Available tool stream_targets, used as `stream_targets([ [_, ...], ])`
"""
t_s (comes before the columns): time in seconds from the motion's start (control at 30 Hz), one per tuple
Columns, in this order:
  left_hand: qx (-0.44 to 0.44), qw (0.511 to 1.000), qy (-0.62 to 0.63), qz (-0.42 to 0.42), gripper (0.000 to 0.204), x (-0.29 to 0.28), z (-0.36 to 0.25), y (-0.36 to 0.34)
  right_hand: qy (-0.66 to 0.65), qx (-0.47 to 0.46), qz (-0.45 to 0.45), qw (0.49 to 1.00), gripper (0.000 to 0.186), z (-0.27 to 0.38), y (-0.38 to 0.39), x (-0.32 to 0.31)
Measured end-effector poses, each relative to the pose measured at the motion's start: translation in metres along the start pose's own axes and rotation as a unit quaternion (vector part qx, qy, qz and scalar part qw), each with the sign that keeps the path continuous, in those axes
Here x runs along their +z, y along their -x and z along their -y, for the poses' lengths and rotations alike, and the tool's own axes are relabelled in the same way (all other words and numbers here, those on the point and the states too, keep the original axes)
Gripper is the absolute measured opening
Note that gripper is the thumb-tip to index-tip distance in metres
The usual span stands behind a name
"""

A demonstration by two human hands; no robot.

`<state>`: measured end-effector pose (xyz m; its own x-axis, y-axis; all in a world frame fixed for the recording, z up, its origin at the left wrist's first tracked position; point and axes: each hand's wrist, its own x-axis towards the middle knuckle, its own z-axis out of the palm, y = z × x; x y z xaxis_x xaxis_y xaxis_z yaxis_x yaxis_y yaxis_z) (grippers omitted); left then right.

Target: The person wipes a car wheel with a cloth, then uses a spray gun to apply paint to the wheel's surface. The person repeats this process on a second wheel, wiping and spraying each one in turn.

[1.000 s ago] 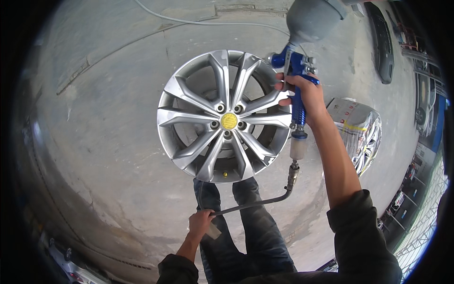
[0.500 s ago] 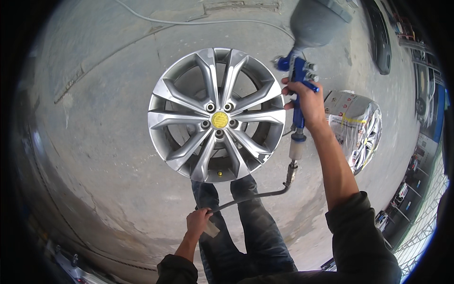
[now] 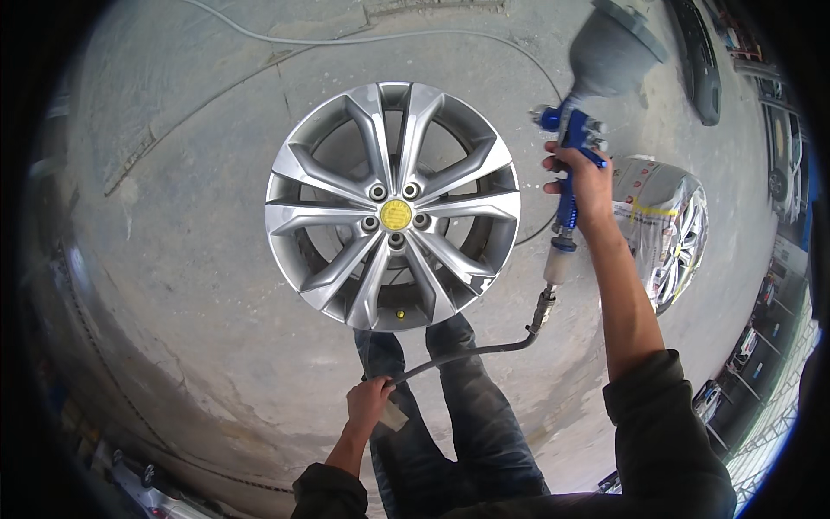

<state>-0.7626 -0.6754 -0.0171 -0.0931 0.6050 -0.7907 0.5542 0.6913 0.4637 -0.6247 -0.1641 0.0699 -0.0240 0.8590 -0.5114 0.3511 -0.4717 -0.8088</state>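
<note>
Left hand (image 3: 370, 403): clamped on hose (image 3: 467, 353), which crosses before legs (image 3: 484, 406). Right hand (image 3: 590, 186): clamped on spray gun (image 3: 577, 130), right of bare wheel (image 3: 396, 214). Wrapped wheel (image 3: 664, 216): partly behind right forearm (image 3: 624, 294). Floor (image 3: 190, 242): grey, stained. Pale line (image 3: 346, 41), dark panel (image 3: 697, 65): beyond.

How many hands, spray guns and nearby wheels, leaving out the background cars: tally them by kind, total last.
Hands: 2 (left hand, right hand)
Spray gun: 1
Wheels: 2 (bare silver wheel, partly covered wheel)
Total: 5
</note>
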Motion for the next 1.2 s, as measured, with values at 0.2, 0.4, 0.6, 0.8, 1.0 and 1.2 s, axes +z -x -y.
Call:
stream_targets([
  [0.2, 0.006, 1.000, -0.022, 0.013, 0.025, 0.009, -0.004, -0.002, -0.012, 0.020, 0.020, 1.000, 0.031, -0.005, 0.035, -0.045],
  [0.4, 0.004, 0.998, -0.053, 0.036, 0.024, 0.009, -0.027, -0.002, -0.042, 0.067, 0.065, 0.995, 0.028, -0.028, 0.087, -0.076],
  [0.6, 0.018, 0.997, -0.060, 0.040, 0.024, 0.022, -0.045, 0.001, -0.042, 0.069, 0.066, 0.995, 0.027, -0.047, 0.092, -0.100],
  [0.8, 0.044, 0.996, -0.068, 0.031, 0.023, 0.024, -0.066, -0.002, -0.042, 0.091, 0.097, 0.990, 0.026, -0.058, 0.110, -0.111],
  [1.0, 0.060, 0.993, -0.089, 0.037, 0.021, 0.022, -0.051, 0.009, -0.050, 0.135, 0.066, 0.987, 0.026, -0.076, 0.159, -0.117],
  [1.2, 0.090, 0.987, -0.122, 0.057, 0.020, 0.018, -0.007, 0.019, -0.077, 0.148, -0.051, 0.985, 0.027, -0.126, 0.229, -0.109],
])
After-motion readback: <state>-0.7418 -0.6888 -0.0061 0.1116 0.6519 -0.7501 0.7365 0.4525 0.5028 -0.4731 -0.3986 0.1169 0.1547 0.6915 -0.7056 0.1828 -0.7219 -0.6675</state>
